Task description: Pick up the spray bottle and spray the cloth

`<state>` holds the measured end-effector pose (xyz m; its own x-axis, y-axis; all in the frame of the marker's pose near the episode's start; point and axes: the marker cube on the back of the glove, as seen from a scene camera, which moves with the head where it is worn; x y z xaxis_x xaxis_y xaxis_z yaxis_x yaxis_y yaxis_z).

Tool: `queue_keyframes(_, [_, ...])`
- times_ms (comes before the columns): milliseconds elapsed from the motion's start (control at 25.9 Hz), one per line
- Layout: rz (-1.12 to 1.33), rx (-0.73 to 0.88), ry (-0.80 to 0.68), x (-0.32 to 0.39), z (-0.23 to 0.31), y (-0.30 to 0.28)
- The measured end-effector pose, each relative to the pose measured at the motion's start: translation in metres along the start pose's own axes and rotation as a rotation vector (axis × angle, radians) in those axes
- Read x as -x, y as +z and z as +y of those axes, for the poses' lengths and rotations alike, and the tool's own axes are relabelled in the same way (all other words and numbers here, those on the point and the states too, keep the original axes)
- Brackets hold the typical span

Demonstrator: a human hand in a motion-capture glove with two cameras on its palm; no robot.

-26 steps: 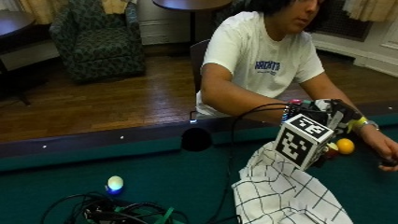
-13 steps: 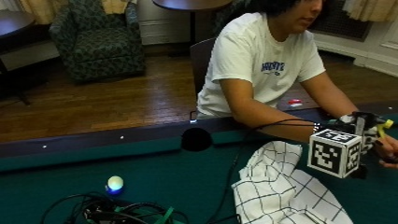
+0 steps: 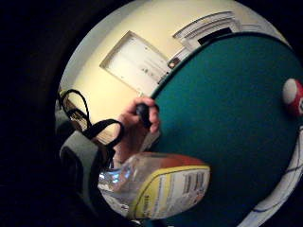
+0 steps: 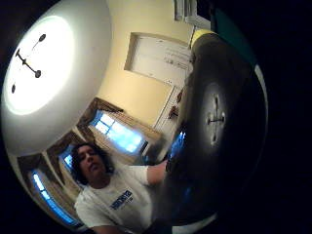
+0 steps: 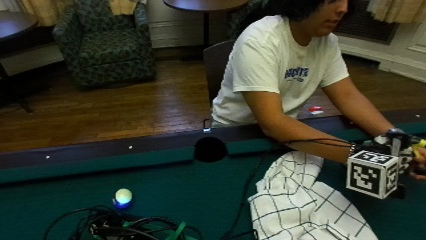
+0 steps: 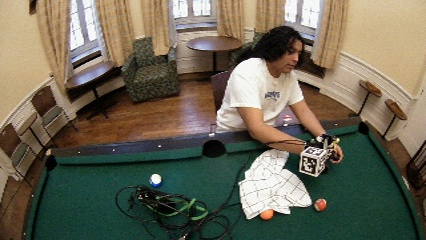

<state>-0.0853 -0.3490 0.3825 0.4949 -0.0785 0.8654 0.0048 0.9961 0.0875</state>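
My gloved right hand (image 5: 398,146) is over the green felt at the table's right side, just right of the white checked cloth (image 5: 303,205). It holds the spray bottle, of which only a yellow tip (image 5: 419,144) shows past the hand in the outside view. In the little finger side palm view the clear bottle with its yellow label (image 3: 163,187) lies close against the palm, above the felt, and curled fingers (image 3: 139,124) show beside it. The cloth's edge (image 3: 284,189) shows at that view's rim. The person's bare hand (image 5: 419,167) is right beside the gloved one.
A red and white ball (image 3: 293,97) lies on the felt near the cloth. Two orange balls (image 6: 266,215) (image 6: 320,204) sit at the cloth's near edge. A white and blue ball (image 5: 123,196) and a tangle of cables (image 5: 126,227) are at the left. A pocket (image 5: 211,149) is in the far rail.
The gloved hand has travelled right, from above the cloth's top to the felt beside it, carrying the bottle along. The cloth lies as before.
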Motion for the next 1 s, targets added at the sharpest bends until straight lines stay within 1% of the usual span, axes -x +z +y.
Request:
queue_keyframes(193, [-0.015,-0.049,0.006,-0.012,-0.002,0.003])
queue_keyframes(463, [-0.020,-0.037,0.020,-0.015,-0.011,0.006])
queue_keyframes(811, [-0.051,-0.012,0.090,-0.022,-0.006,0.007])
queue_keyframes(1004, [0.026,0.022,0.131,-0.032,0.006,0.001])
